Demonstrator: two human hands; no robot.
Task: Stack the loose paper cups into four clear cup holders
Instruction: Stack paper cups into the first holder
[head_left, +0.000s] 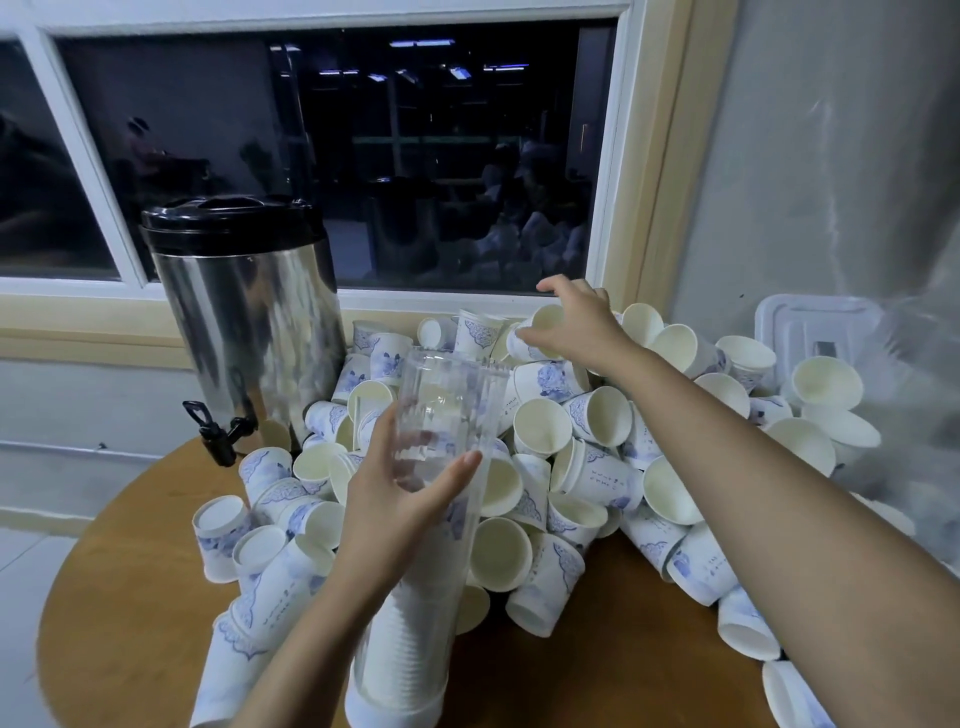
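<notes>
**Holder in left, right at the pile**

Left hand: fingers wrapped round the clear cup holder, tilted above the counter (nested cups fill its lower part). Right hand: over the far side of the loose cup pile, fingers curled over a paper cup on its side, apparently pinching it.

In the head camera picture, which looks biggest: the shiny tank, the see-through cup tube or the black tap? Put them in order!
1. shiny tank: widest, looks biggest.
2. see-through cup tube: longer but thinner, and nearer the camera, so unsure against the tank.
3. black tap: smallest.
</notes>
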